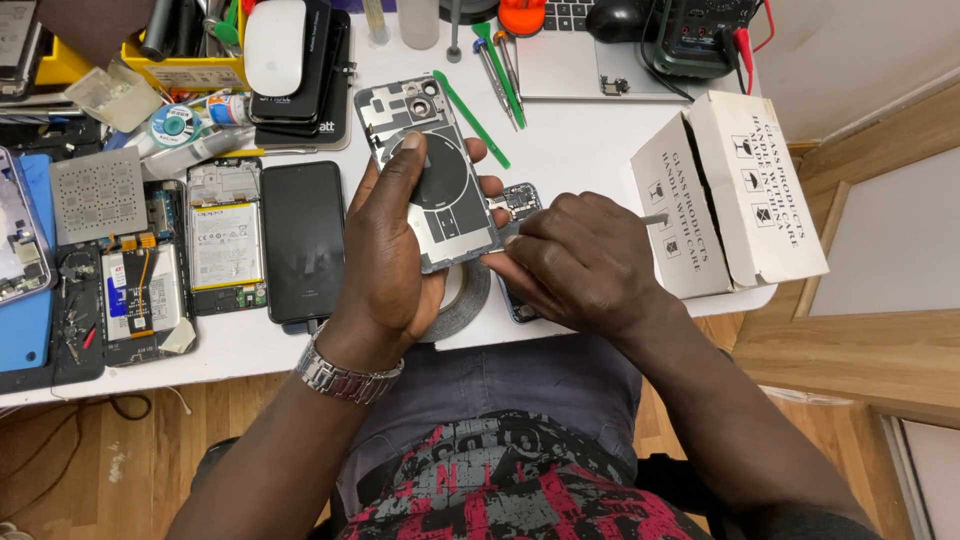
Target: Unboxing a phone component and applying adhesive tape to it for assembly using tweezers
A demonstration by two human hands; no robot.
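Nearest to me, my lap lies under the front edge of a white worktable [590, 150], with wooden floor [90, 460] visible below it on my left and wooden framing [860, 350] beside the table's right end. My left hand [395, 250], a metal watch [345, 372] at its wrist, is curled partly closed around a phone back cover [435, 170], thumb across its inner face and fingers wrapped behind; the cover is held just above the table near the front edge. Its long axis runs from lower right to upper left, the camera cutouts pointing away from me and the inner side with its dark round coil facing up. My right hand [580, 260] is closed in a pinch on a thin metal tool [655, 218], whose working end meets the cover's lower right edge; the free end points right. Beneath the hands lie a grey tape roll [470, 295] and an opened phone body [520, 200]. To the left, the table is crowded: a dark phone [302, 240], two opened phones with batteries [226, 240], a blue mat [25, 330]. To the right a white cardboard box [730, 190] sits at the table's edge, leaving only a narrow bare strip. Farther off lie green pry tools [470, 118], a laptop [570, 60], a white mouse [274, 45] and a multimeter [700, 35].
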